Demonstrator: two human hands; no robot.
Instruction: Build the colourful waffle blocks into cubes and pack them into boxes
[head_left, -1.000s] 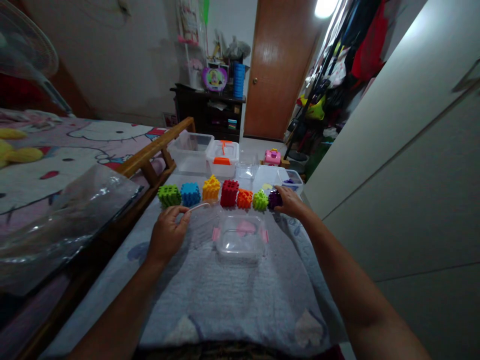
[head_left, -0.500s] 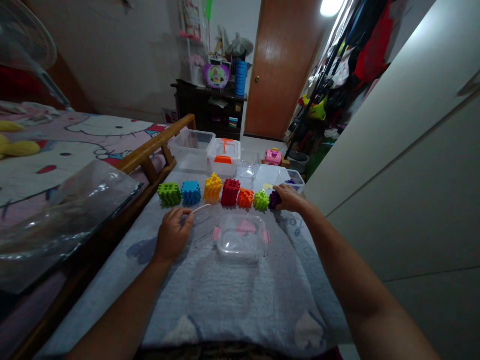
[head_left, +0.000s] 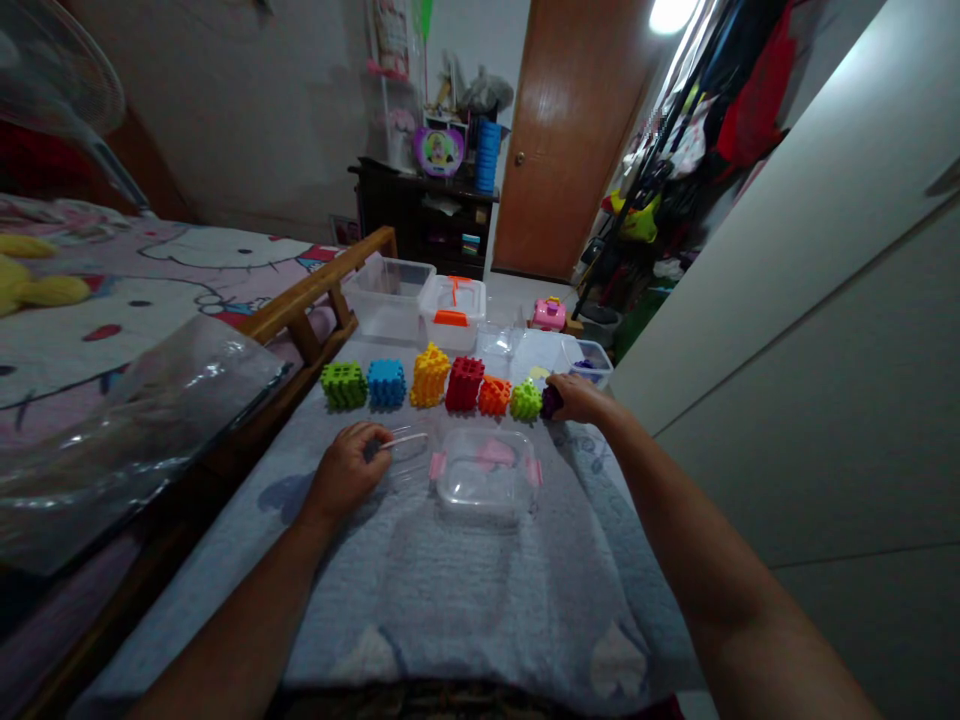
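Observation:
A row of bumpy plastic block stacks runs across the cloth in the head view: green (head_left: 344, 386), blue (head_left: 386, 384), yellow (head_left: 430, 376), red (head_left: 465, 384), orange (head_left: 495, 396), lime (head_left: 526, 400) and dark purple (head_left: 551, 402). At the right end, my right hand (head_left: 577, 398) has its fingers closed round the purple stack, partly hiding it. My left hand (head_left: 352, 462), nearer me, pinches a clear plastic piece with a pale rim (head_left: 406, 440); its full shape is hard to make out. Between my hands sits a clear box with pink clips (head_left: 487, 475).
Behind the row stand a large clear bin (head_left: 390, 300), a white box with orange latches (head_left: 452, 312) and a small clear tub (head_left: 587, 362) with purple pieces inside. A wooden bed rail (head_left: 307, 295) borders the left, a pale cabinet (head_left: 810, 330) the right.
My left hand has turned slightly, and the pale rim of the clear piece has come down towards me. My right hand stays at the purple stack. The view has shifted a little.

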